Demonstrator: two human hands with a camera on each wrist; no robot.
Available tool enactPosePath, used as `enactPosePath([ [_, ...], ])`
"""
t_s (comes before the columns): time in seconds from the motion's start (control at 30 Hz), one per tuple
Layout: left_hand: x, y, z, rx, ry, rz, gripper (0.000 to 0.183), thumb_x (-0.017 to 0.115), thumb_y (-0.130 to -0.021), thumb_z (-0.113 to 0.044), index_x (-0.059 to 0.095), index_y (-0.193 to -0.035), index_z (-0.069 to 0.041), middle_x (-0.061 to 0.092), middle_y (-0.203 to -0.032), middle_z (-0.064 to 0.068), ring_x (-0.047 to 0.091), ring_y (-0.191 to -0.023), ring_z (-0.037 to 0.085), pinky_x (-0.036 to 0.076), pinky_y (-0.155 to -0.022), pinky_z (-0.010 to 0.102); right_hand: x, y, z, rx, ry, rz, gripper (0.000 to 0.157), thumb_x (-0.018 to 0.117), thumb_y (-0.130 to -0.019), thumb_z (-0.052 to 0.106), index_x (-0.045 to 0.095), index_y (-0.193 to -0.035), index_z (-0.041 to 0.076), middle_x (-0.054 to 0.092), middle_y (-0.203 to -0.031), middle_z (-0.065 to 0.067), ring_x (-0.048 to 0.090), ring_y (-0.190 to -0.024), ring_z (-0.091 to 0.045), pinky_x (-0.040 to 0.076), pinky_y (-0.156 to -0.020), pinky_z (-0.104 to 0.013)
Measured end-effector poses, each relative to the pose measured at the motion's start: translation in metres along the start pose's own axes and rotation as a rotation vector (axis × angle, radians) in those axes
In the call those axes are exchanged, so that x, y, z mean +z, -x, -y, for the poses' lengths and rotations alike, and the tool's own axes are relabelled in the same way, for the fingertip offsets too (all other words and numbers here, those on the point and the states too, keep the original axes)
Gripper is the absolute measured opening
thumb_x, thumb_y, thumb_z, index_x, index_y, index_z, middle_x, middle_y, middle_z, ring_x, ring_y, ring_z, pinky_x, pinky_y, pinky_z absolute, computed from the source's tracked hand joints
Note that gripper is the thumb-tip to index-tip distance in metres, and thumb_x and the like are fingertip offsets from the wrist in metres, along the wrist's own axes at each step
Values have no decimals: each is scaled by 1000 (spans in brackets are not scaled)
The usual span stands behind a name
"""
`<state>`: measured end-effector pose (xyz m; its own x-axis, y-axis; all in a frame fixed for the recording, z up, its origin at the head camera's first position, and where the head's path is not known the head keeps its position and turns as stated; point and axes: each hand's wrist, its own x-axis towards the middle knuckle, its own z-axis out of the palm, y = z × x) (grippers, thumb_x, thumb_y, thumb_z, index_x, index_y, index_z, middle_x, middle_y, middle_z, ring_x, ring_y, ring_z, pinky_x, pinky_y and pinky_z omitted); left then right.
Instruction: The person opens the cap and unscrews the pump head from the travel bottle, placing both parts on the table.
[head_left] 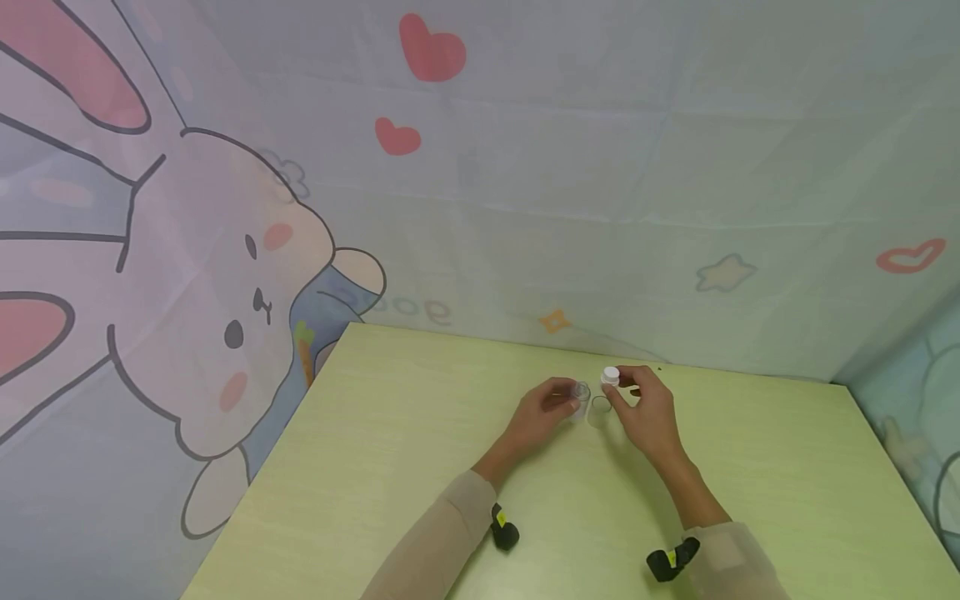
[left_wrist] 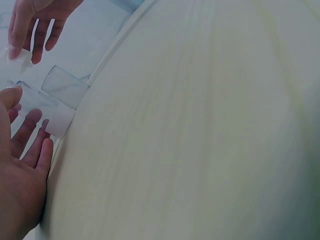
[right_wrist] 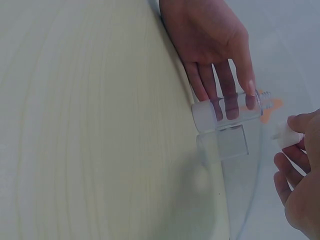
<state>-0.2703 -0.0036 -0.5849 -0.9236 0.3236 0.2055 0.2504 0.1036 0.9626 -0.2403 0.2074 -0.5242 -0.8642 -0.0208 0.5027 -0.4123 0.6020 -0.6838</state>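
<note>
On the table stands a small clear bottle [right_wrist: 241,111] with a white base [right_wrist: 204,116] and a bare threaded neck. My left hand [head_left: 542,414] holds it upright, thumb on the near side and fingers behind, showing through the clear wall. A clear open-topped cover [right_wrist: 233,142] stands beside the bottle, rim up. Between thumb and fingers, my right hand [head_left: 648,417] pinches a white cap [head_left: 611,377]. The cap is raised, to the right of the bottle's neck and apart from it; a narrower white tip [right_wrist: 276,135] sticks out of it.
The pale yellow-green table [head_left: 750,467] runs back to a cloth backdrop [head_left: 600,167] printed with a rabbit, hearts and stars. A tiny dark speck [head_left: 659,368] lies near the table's back edge. Black wrist cameras [head_left: 506,533] sit on both sleeves.
</note>
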Motion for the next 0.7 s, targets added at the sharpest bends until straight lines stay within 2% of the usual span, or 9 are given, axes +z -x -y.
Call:
enactPosePath([
  [0.2,1,1,-1,17,25,-1,34,71,-104,-21,67,-136,-12,71,-132,6,68,-123,23,55,-105,30,-3,2,-2,9,-3,2,29,78,-98,11,68,-122,-1,72,-115,-14,68,-105,-32,55,-86,-54],
  [0.5,3,1,-3,2,40,-16,35,69,-104,-13,65,-138,-8,69,-135,12,66,-126,32,55,-107,34,-7,0,-3,66,-12,9,29,78,-99,15,66,-122,3,74,-113,-12,68,-105,-30,56,-88,-48],
  [0.7,2,1,-4,16,50,-11,32,67,-105,-14,66,-136,-7,69,-134,13,67,-126,31,54,-105,30,-9,1,-4,68,-12,19,31,78,-99,15,63,-124,3,73,-113,-13,69,-104,-30,56,-89,-53],
])
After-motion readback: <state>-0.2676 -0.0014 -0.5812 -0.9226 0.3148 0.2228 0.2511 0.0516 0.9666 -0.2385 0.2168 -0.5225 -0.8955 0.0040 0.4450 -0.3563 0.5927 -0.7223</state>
